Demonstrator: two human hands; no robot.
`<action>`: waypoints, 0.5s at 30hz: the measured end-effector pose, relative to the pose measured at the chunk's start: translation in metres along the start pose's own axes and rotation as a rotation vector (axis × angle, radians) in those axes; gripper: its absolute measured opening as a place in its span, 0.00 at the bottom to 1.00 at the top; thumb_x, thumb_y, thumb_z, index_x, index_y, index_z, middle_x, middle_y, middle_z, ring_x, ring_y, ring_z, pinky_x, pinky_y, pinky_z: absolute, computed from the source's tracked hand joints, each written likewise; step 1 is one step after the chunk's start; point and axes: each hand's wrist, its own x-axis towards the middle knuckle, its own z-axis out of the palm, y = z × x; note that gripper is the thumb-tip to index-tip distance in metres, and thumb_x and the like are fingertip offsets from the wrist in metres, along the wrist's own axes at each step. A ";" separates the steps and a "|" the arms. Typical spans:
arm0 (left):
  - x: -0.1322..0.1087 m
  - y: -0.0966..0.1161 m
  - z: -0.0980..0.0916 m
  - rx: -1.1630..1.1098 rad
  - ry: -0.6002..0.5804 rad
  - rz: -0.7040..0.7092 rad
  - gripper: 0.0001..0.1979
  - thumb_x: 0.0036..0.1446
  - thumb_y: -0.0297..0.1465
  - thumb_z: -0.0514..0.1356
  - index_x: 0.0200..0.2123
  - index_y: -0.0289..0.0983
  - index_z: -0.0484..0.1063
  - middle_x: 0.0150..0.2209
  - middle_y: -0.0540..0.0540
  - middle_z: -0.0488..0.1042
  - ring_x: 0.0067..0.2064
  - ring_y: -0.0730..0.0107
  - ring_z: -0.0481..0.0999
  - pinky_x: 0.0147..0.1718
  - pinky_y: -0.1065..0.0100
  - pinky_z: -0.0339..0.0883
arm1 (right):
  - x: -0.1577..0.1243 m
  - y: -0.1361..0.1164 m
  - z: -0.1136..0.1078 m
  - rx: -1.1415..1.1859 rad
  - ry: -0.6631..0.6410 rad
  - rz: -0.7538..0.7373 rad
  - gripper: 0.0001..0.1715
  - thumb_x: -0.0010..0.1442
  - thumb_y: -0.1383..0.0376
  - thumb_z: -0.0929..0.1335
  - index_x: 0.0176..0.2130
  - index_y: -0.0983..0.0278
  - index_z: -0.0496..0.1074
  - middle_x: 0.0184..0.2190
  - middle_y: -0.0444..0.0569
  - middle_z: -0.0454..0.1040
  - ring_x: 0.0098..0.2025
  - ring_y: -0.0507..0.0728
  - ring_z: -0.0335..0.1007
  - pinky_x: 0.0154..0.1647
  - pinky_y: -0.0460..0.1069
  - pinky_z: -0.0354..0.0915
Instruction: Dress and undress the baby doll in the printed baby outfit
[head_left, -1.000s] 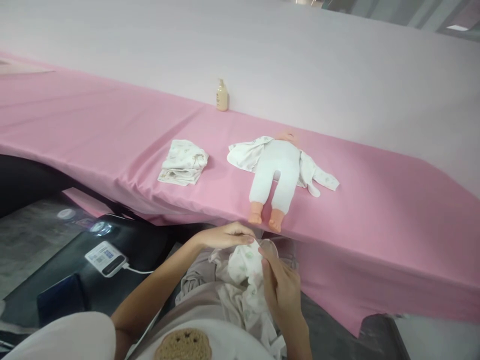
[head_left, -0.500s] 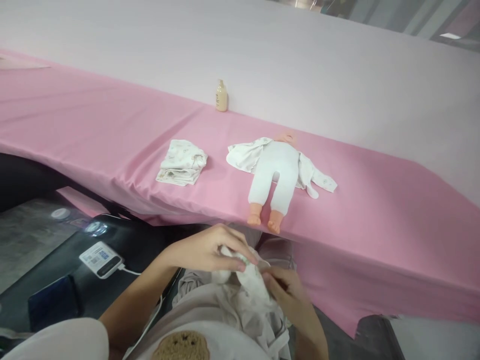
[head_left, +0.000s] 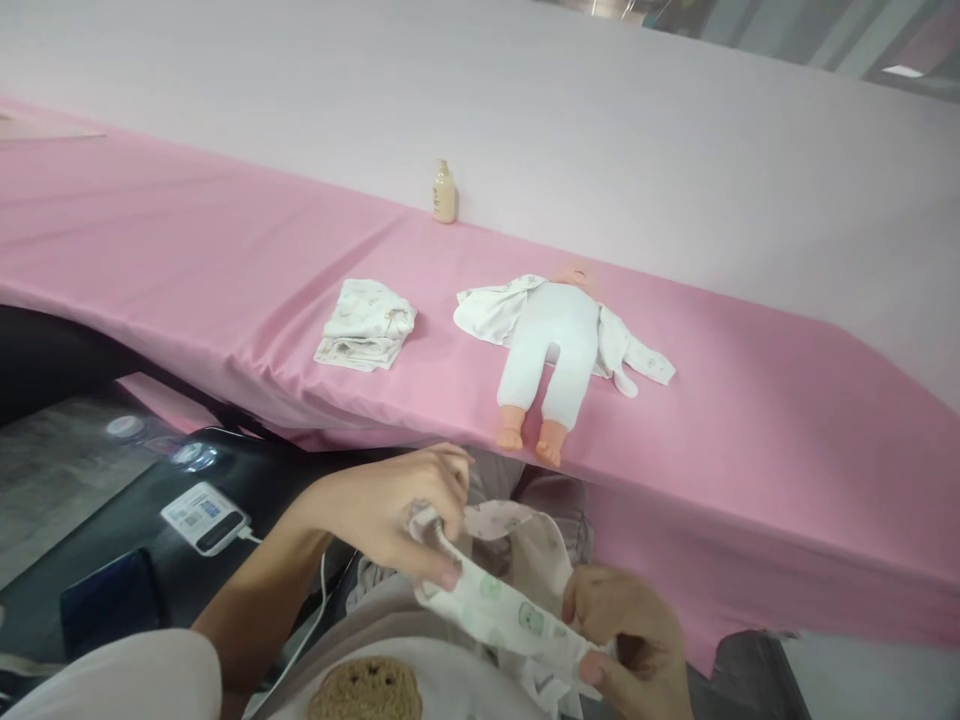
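Note:
Over my lap, a white baby garment [head_left: 510, 610] with small green animal prints is stretched between both hands. My left hand [head_left: 405, 510] pinches its left end between thumb and fingers. At the opposite end, my right hand [head_left: 630, 630] grips the edge, lower and to the right. Part of the cloth hangs in folds beneath. Ahead on the table lies a baby doll [head_left: 555, 340] on its back, feet towards me, with a white body and bare feet. Under it a printed white baby shirt [head_left: 495, 310] is spread out, one sleeve [head_left: 649, 362] reaching right.
The pink-covered table [head_left: 750, 440] runs across in front. Folded printed cloth [head_left: 365, 325] lies left of the doll. A cream pump bottle [head_left: 444, 193] stands by the white wall [head_left: 300, 90]. On a black seat at left are a white device [head_left: 206, 518] with a cable and a dark phone-like object [head_left: 112, 603].
My hands have moved apart, the right one down and to the right. The bunched garment is now pulled out straight between them, showing its green prints. The doll has not moved.

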 end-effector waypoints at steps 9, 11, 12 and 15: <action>-0.023 -0.022 -0.006 0.366 0.394 -0.489 0.24 0.57 0.48 0.58 0.21 0.34 0.73 0.33 0.47 0.70 0.33 0.73 0.69 0.36 0.69 0.60 | -0.002 0.023 -0.045 -0.704 0.018 0.092 0.21 0.61 0.57 0.67 0.21 0.64 0.64 0.17 0.38 0.63 0.21 0.47 0.61 0.53 0.54 0.66; -0.024 -0.022 -0.008 0.345 0.422 -0.490 0.22 0.58 0.47 0.57 0.24 0.34 0.74 0.35 0.47 0.72 0.32 0.74 0.71 0.34 0.70 0.61 | -0.001 0.031 -0.049 -0.834 0.076 0.077 0.21 0.61 0.55 0.67 0.22 0.63 0.66 0.21 0.41 0.67 0.26 0.50 0.66 0.58 0.57 0.61; -0.024 -0.019 -0.008 0.337 0.443 -0.469 0.20 0.59 0.45 0.57 0.27 0.35 0.75 0.36 0.47 0.74 0.34 0.73 0.73 0.35 0.71 0.62 | 0.000 0.031 -0.049 -0.870 0.120 0.046 0.20 0.61 0.54 0.67 0.22 0.63 0.67 0.24 0.43 0.69 0.29 0.52 0.67 0.58 0.58 0.60; -0.027 0.001 -0.007 0.333 0.550 -0.357 0.11 0.58 0.39 0.61 0.32 0.37 0.76 0.34 0.48 0.77 0.35 0.72 0.76 0.36 0.73 0.66 | -0.006 0.017 -0.040 -0.906 0.297 -0.102 0.15 0.57 0.57 0.70 0.24 0.62 0.69 0.31 0.47 0.73 0.39 0.56 0.71 0.55 0.56 0.62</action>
